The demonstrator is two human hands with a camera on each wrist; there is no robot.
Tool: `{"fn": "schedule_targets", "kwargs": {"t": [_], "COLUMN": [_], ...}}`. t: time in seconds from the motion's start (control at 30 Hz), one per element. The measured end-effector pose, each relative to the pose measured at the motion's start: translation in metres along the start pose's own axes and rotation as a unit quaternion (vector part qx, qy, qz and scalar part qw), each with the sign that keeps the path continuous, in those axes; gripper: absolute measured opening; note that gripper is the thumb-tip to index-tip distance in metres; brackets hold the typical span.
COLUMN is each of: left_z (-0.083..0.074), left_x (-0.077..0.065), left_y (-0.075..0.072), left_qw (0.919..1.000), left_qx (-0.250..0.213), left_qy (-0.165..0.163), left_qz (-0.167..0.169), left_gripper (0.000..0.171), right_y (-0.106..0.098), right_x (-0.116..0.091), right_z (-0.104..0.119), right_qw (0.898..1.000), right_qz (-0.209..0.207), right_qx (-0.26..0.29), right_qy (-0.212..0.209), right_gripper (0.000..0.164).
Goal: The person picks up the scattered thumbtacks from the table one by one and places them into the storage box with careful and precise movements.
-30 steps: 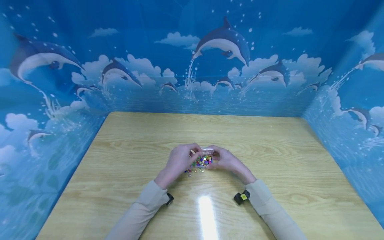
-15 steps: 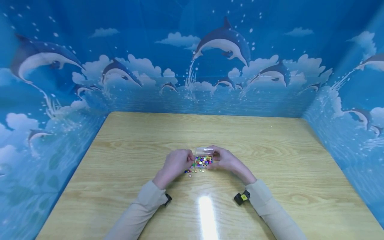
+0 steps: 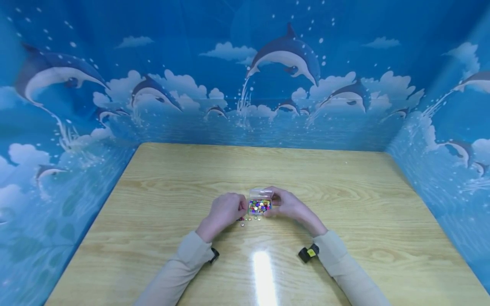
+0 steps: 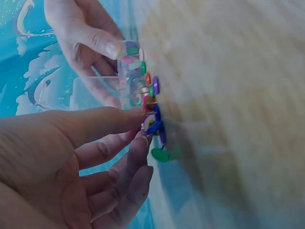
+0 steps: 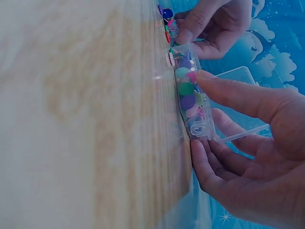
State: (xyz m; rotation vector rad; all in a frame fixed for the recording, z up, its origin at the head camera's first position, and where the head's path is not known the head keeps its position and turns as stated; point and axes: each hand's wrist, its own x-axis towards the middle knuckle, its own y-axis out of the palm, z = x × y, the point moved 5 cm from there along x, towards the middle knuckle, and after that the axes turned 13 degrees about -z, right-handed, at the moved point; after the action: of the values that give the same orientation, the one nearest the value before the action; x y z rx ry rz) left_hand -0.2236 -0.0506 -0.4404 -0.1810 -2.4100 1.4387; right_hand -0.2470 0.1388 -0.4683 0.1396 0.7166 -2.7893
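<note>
A small clear plastic box [image 5: 200, 130] full of colourful thumbtacks [image 3: 260, 206] sits on the table, its hinged lid [image 3: 260, 193] raised at the back. My right hand [image 3: 285, 204] grips the box from the right, thumb on the near wall and fingers behind. Just left of the box, my left hand [image 3: 226, 208] is low over loose thumbtacks. In the left wrist view its thumb and index fingertips pinch at a pale thumbtack [image 4: 148, 124], partly hidden by them. Blue and green thumbtacks [image 4: 160, 154] lie right beside those fingertips.
Several more loose thumbtacks [image 3: 255, 218] lie in front of the box. The wood-grain table [image 3: 337, 178] stretches out around both hands. Blue dolphin-printed cloth [image 3: 245, 123] hangs along the back and sides.
My left hand has moved from above the box's left end down and left to the loose thumbtacks, uncovering the box's contents and lid. The right hand keeps its grip on the box.
</note>
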Motion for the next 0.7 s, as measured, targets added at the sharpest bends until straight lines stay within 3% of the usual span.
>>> {"fn": "schedule_targets", "kwargs": {"t": [0.2,0.47,0.7], "left_z": [-0.002,-0.006,-0.013], "left_x": [0.0,0.001,0.002], "left_y": [-0.01,-0.013,-0.013], "left_qw": [0.9992,0.9988,0.9971], "left_qx": [0.007,-0.024,-0.056], "left_qy": [0.004,-0.018,0.005], "left_qz": [-0.04,-0.04,-0.051], "left_gripper": [0.013,0.008,0.004], "right_y": [0.0,0.0,0.0], "right_x": [0.0,0.0,-0.001], "right_z": [0.0,0.0,0.0], "right_qw": [1.0,1.0,1.0], "right_qz": [-0.001,0.004,0.005], "right_qx": [0.003,0.004,0.002], "right_qy": [0.0,-0.012,-0.017], "right_gripper": [0.074,0.073,0.072]}}
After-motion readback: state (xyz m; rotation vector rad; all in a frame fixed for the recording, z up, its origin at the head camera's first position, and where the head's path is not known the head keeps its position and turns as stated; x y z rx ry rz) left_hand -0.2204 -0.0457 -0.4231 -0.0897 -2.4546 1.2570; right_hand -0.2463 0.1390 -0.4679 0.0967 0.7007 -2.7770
